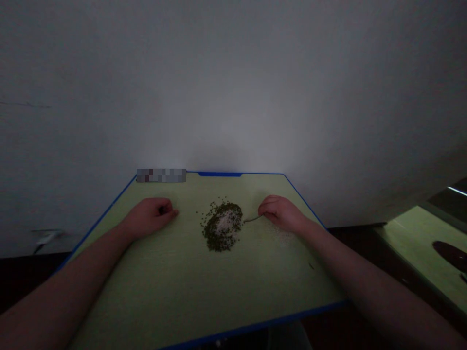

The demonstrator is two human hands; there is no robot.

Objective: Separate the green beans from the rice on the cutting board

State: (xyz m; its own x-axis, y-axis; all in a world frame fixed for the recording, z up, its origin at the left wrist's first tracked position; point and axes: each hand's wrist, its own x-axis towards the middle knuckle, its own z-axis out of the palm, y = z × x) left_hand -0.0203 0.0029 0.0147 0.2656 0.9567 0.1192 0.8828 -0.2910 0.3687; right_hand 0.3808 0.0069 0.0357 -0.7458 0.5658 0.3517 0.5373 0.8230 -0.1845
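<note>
A pile of small green beans point(215, 236) mixed with pale grains point(226, 222) lies in the middle of the table, with some beans scattered around its edge. My right hand point(280, 213) is to the right of the pile, its fingers pinched on a thin metal spoon point(253, 218). The spoon's far end points left, close to the pile's right edge. To the left of the pile, my left hand point(151, 217) rests on the table with its fingers curled into a loose fist; I see nothing in it.
The pale table point(175, 291) has a blue rim and stands against a grey wall point(233, 87). Pale grains are scattered below my right hand. A small dark sliver point(311, 266) lies near the right edge. Another table point(412, 238) at right bears a dark reddish object point(449, 254).
</note>
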